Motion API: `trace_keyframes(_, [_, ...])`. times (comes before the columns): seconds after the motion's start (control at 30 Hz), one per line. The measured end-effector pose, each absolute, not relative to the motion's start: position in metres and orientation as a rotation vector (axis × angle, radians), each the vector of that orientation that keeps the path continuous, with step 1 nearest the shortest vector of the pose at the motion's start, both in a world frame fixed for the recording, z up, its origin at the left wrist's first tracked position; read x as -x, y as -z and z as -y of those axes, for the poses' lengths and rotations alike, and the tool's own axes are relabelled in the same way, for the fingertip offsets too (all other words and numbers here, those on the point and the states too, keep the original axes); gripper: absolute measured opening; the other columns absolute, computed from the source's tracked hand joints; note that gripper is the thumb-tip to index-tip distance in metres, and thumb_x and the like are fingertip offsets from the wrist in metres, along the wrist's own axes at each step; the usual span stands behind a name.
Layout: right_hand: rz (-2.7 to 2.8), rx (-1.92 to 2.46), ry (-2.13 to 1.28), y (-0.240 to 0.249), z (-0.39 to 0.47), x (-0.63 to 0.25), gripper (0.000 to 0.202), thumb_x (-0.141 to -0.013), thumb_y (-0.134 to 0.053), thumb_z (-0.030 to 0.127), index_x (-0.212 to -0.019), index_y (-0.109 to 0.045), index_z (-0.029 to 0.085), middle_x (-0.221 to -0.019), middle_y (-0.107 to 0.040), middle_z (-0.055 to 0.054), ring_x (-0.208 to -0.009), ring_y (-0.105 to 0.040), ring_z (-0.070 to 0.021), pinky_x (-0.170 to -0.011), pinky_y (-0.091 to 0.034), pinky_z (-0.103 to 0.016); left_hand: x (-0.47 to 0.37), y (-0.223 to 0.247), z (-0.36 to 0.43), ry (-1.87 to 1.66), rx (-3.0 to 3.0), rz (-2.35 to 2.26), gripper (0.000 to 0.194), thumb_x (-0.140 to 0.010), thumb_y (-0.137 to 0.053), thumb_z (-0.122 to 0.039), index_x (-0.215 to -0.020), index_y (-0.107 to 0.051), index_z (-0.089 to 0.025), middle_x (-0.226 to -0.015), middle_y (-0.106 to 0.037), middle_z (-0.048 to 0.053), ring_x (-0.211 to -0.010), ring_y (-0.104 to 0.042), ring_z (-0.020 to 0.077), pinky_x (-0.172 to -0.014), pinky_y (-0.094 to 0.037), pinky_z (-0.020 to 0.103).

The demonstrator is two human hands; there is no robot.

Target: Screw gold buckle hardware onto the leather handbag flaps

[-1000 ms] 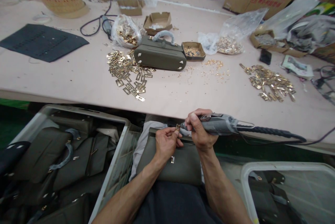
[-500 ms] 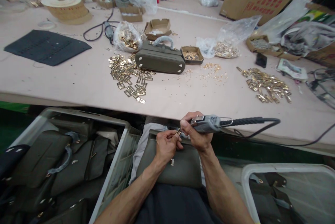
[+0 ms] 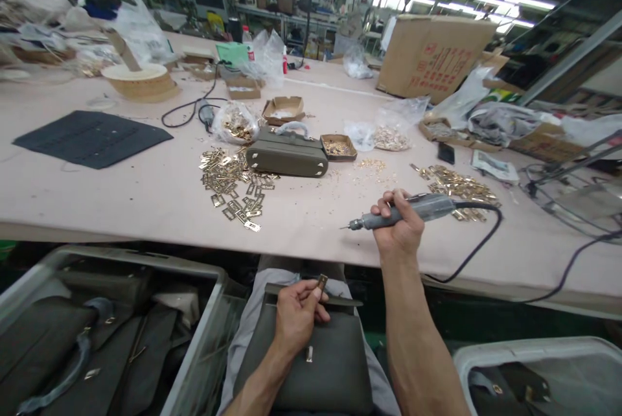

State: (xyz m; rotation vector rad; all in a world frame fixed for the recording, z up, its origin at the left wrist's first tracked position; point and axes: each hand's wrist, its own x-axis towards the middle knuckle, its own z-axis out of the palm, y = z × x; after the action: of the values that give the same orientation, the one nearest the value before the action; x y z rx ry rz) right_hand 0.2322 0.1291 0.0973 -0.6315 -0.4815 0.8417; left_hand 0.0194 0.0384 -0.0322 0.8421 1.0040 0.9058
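An olive-grey handbag (image 3: 301, 377) lies across my lap, with a small metal clasp piece (image 3: 310, 354) on its front. My left hand (image 3: 299, 312) is closed at the bag's top edge, pinching a small gold metal plate (image 3: 322, 282) between thumb and fingers. Whether the plate is joined to the flap I cannot tell. Above the table's front edge, my right hand (image 3: 399, 218) is wrapped round a grey electric screwdriver (image 3: 432, 207). Its thin bit points left, and a dark cord trails from its back end.
Gold frame plates (image 3: 236, 186) lie in a pile beside an upright-handled olive bag (image 3: 286, 153). Another pile of gold parts (image 3: 459, 186) lies right, and small screws sit in a cardboard tray (image 3: 339, 146). Crates with bags stand left (image 3: 218, 280) and right (image 3: 539, 345).
My right hand has lifted the screwdriver away from the metal plate, up and to the right over the table. My left hand still holds the plate. The view has tilted upward.
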Motion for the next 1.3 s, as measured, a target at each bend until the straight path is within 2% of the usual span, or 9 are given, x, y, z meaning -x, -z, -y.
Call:
trace_keyframes(0.07, [0.333,0.627,-0.838,-0.086,-0.151,-0.251,0.026,-0.075,-0.077,0.014,-0.087,-0.054,0.019,-0.079,-0.058,0.005,-0.053,-0.049,-0.0063,-0.058,-0.051,-0.022,-0.019,0.034,-0.037,-0.925,-0.844,-1.001,0.042,-0.080,-0.074,-0.047,-0.098,-0.069,-0.009,-0.079,-0.075,0.011,-0.046,-0.066,0.0160,-0.044,-0.053,0.023])
trace_keyframes(0.27, [0.019,0.731,-0.790,-0.059,-0.194,-0.266,0.019,-0.083,-0.067,0.011,-0.087,-0.049,0.018,-0.075,-0.056,0.007,-0.051,-0.049,-0.0051,-0.053,-0.050,-0.019,-0.019,0.035,-0.038,-0.940,-0.870,-0.999,0.044,-0.081,-0.073,-0.050,-0.098,-0.069,-0.009,-0.081,-0.075,0.012,-0.048,-0.067,0.0162,-0.045,-0.053,0.023])
trace_keyframes(0.5, [-0.046,0.782,-0.741,-0.037,-0.207,-0.262,0.025,-0.083,-0.071,0.016,-0.084,-0.046,0.019,-0.073,-0.053,0.009,-0.048,-0.048,-0.0049,-0.052,-0.051,-0.019,-0.021,0.038,-0.041,-0.931,-0.886,-1.015,0.044,-0.083,-0.072,-0.049,-0.101,-0.070,-0.009,-0.083,-0.075,0.013,-0.048,-0.067,0.0159,-0.046,-0.054,0.023])
trace_keyframes(0.73, [-0.091,0.779,-0.624,-0.033,-0.203,-0.255,0.018,-0.083,-0.064,0.010,-0.084,-0.048,0.018,-0.075,-0.054,0.006,-0.051,-0.049,-0.0060,-0.052,-0.052,-0.021,-0.022,0.033,-0.045,-0.923,-0.864,-1.024,0.044,-0.081,-0.073,-0.050,-0.099,-0.070,-0.010,-0.082,-0.075,0.012,-0.048,-0.067,0.0163,-0.045,-0.053,0.023])
trace_keyframes(1.3, [-0.104,0.771,-0.405,-0.026,-0.193,-0.230,0.017,-0.082,-0.064,0.015,-0.083,-0.048,0.019,-0.078,-0.057,0.002,-0.055,-0.053,-0.0086,-0.052,-0.055,-0.022,-0.021,0.029,-0.054,-0.911,-0.837,-1.013,0.046,-0.080,-0.075,-0.052,-0.098,-0.070,-0.010,-0.079,-0.075,0.012,-0.046,-0.066,0.0162,-0.044,-0.053,0.024])
